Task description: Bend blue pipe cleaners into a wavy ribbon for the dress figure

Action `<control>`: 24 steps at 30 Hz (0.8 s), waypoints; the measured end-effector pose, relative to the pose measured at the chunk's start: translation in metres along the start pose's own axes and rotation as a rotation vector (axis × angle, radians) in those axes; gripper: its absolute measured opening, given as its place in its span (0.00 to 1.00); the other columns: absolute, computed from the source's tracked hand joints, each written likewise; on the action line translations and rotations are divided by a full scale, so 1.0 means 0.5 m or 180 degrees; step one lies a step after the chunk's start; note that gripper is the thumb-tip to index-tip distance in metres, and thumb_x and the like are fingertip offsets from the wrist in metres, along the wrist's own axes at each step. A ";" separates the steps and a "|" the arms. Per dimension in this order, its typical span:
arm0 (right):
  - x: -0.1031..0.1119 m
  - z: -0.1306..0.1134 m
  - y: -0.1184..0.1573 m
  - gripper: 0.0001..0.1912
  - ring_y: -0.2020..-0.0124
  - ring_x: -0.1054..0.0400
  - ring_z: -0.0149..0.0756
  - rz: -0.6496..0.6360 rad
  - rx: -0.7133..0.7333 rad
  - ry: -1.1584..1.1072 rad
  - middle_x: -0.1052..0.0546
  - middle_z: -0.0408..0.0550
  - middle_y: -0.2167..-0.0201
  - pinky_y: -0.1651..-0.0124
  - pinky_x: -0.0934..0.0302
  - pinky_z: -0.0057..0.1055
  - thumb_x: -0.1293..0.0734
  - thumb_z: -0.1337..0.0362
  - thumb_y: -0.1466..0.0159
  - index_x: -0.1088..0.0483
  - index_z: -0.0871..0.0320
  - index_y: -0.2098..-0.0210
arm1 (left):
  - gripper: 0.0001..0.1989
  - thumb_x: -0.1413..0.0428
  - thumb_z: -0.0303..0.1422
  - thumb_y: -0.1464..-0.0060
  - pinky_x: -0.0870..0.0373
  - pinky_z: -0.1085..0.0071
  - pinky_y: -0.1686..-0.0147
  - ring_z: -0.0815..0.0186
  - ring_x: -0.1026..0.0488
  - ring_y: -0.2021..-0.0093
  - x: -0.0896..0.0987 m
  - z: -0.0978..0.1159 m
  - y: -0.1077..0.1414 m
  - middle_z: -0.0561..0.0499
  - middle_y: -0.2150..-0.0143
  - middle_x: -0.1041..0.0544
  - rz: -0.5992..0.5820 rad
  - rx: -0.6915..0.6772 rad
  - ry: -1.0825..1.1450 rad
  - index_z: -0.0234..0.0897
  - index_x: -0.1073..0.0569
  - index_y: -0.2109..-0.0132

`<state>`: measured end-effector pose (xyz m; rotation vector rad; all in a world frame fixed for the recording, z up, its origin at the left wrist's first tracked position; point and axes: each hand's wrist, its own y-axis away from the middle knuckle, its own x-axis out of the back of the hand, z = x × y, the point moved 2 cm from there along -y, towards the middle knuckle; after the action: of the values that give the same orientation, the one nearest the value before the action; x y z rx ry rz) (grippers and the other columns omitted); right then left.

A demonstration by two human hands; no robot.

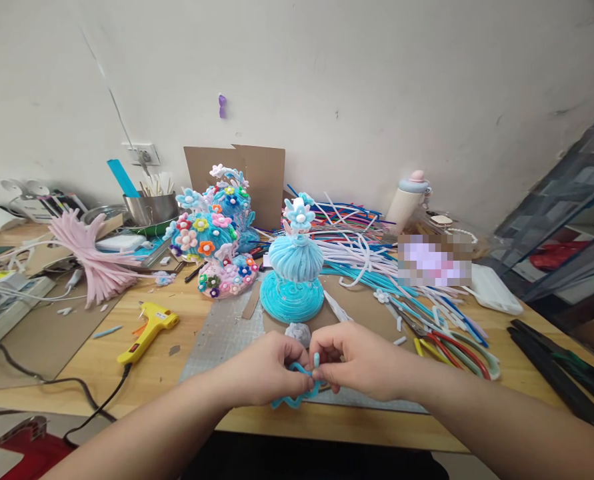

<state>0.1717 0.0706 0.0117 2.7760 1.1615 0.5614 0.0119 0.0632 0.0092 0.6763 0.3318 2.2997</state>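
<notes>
Near the table's front edge, my left hand [271, 370] pinches a bent, zigzag blue pipe cleaner [291, 401]. Close against it, my right hand [349, 360] has its fingers closed on the same blue pipe cleaner, with a short light blue end showing at the fingertips. Just beyond both hands stands a blue pipe-cleaner piece [295, 259] with a round wide base, a pleated ball and a flower on top. A small grey fuzzy ball [297, 333] lies between that base and my hands.
A yellow glue gun [149, 328] lies at left, its cord trailing off the front edge. Flower-covered decorations [207, 233] stand behind it. Pliers with red handles [459, 350], black scissors [561, 373] and loose pipe cleaners [357, 253] are at right; a pale bottle [407, 200] stands behind.
</notes>
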 end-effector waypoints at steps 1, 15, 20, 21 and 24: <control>0.000 0.001 0.000 0.04 0.78 0.35 0.28 -0.0001 -0.0009 -0.0008 0.32 0.38 0.80 0.74 0.40 0.25 0.37 0.73 0.48 0.34 0.59 0.75 | 0.09 0.45 0.35 0.54 0.39 0.77 0.80 0.71 0.35 0.79 0.000 -0.001 0.000 0.54 0.77 0.29 -0.0007 0.0024 0.0026 0.34 0.25 0.68; 0.011 -0.044 0.021 0.06 0.63 0.35 0.33 -0.0075 0.1357 0.2002 0.27 0.44 0.68 0.59 0.44 0.31 0.36 0.71 0.39 0.27 0.57 0.68 | 0.07 0.47 0.30 0.59 0.42 0.77 0.81 0.73 0.39 0.80 -0.005 -0.012 -0.010 0.57 0.80 0.34 0.0040 -0.0048 0.0405 0.32 0.26 0.71; 0.005 -0.062 0.044 0.10 0.64 0.39 0.33 -0.0024 0.2138 0.3245 0.27 0.44 0.68 0.59 0.48 0.33 0.41 0.72 0.36 0.30 0.57 0.70 | 0.06 0.47 0.28 0.61 0.44 0.78 0.81 0.74 0.41 0.80 -0.004 -0.014 -0.010 0.57 0.80 0.34 0.0093 0.0013 0.0552 0.32 0.26 0.72; 0.002 -0.063 0.048 0.10 0.65 0.39 0.33 -0.0001 0.2237 0.3390 0.27 0.44 0.68 0.60 0.49 0.33 0.41 0.72 0.36 0.31 0.57 0.70 | 0.06 0.47 0.28 0.61 0.43 0.78 0.81 0.73 0.40 0.80 -0.005 -0.014 -0.011 0.57 0.80 0.34 0.0105 0.0042 0.0591 0.32 0.27 0.72; -0.008 -0.059 0.054 0.10 0.66 0.40 0.33 0.0037 0.2446 0.3649 0.28 0.46 0.69 0.61 0.49 0.33 0.42 0.73 0.36 0.32 0.58 0.69 | 0.05 0.47 0.29 0.60 0.42 0.78 0.80 0.72 0.37 0.78 -0.006 -0.013 -0.011 0.56 0.79 0.32 0.0110 0.0052 0.0625 0.33 0.28 0.73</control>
<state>0.1769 0.0468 0.0437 2.9596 1.7896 2.3284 0.0131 0.0647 0.0003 0.4678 0.4333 2.4045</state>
